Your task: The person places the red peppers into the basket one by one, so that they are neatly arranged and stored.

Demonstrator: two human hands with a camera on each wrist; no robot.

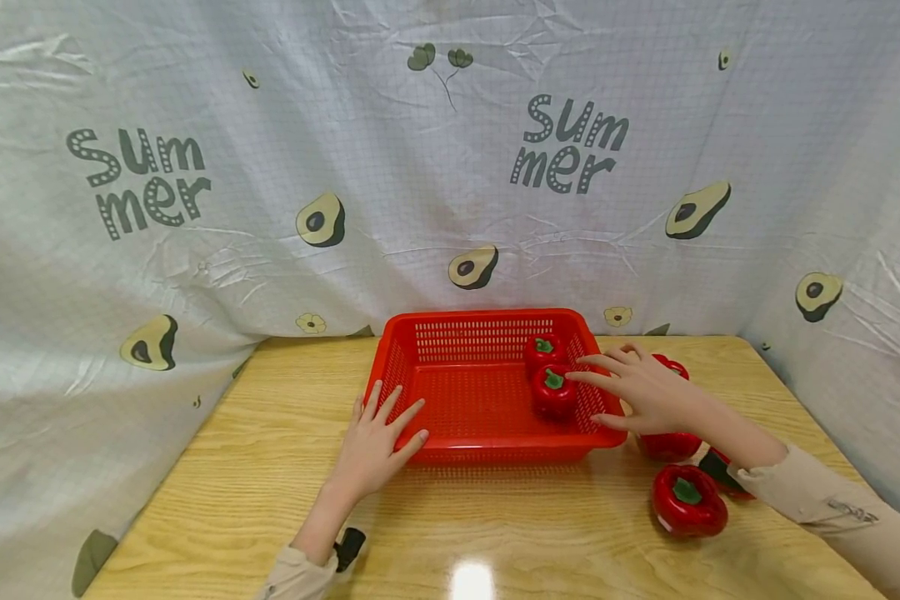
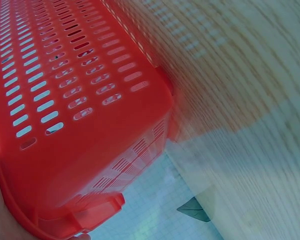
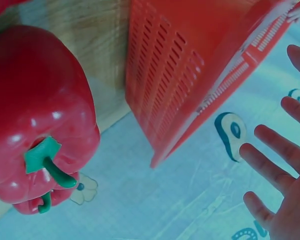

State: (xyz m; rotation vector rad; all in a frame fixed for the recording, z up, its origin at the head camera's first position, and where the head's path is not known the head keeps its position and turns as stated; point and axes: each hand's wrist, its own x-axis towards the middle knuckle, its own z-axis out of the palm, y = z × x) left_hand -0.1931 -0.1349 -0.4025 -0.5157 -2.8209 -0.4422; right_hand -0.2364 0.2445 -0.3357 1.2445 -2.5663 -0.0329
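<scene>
A red plastic basket [image 1: 495,444] with slotted walls stands on the table. Two red bell peppers with green stems, a front one [image 1: 555,402] and a back one [image 1: 537,359], sit inside along its right wall. My left hand [image 1: 367,450] lies at the basket's left front corner, fingers spread over the rim. Over the right rim is my right hand [image 1: 642,393], its fingers apart and holding nothing; the right wrist view shows these spread fingers [image 3: 277,167] too. In the left wrist view the basket's outer wall [image 2: 105,150] fills much of the picture.
On the table right of the basket are several more red peppers, one near the front [image 1: 688,508] and others partly hidden under my right arm, like this one [image 1: 667,448]. A printed cloth [image 1: 390,167] hangs behind the wooden table [image 1: 270,433].
</scene>
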